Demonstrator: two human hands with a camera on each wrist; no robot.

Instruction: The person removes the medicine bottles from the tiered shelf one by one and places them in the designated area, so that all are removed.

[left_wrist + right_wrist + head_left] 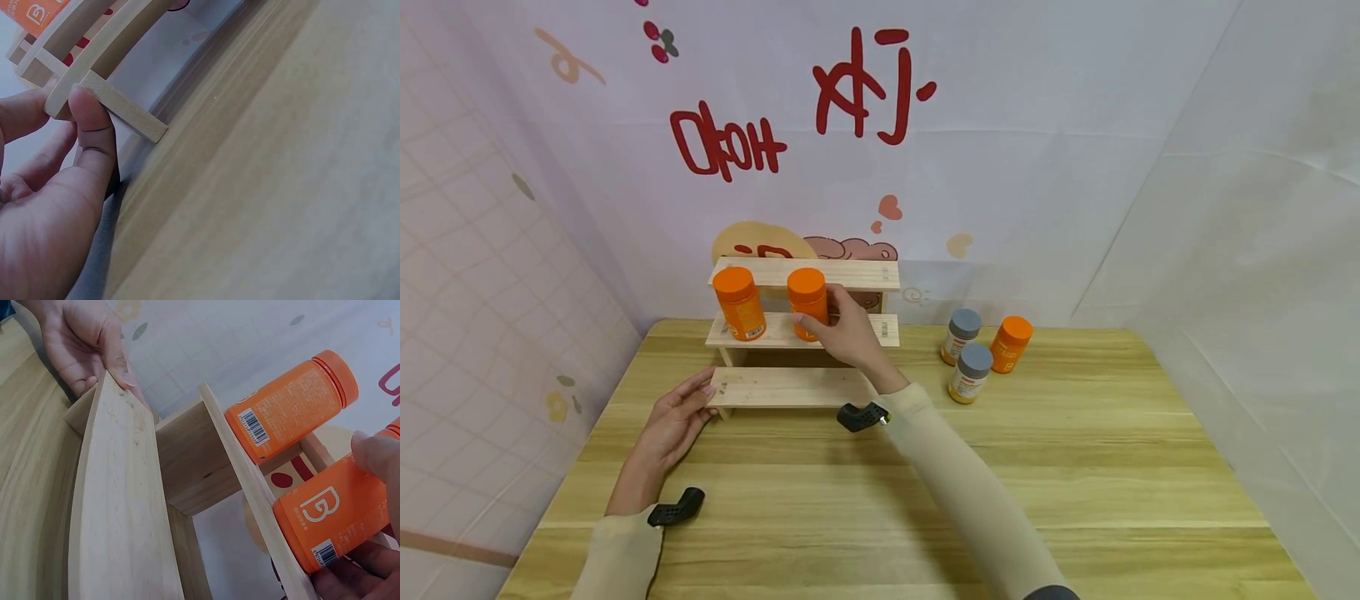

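Note:
A three-tier wooden rack point(790, 387) stands against the back wall. On its middle shelf, at the left, an orange bottle point(741, 308) stands upright. My right hand point(852, 329) grips a second orange bottle point(808, 292) by its sides, also at the middle shelf; its base meets the shelf board in the right wrist view point(340, 519). With thumb and fingers, my left hand point(676, 421) pinches the left end of the lowest shelf. The left wrist view shows the thumb point(90, 119) on the underside of that shelf board.
Right of the rack on the wooden table point(1075, 467) stand two grey-capped bottles point(972, 375) and a third orange bottle point(1011, 343), close together. A printed white cloth wall point(1037, 183) rises behind the table, with more cloth at both sides.

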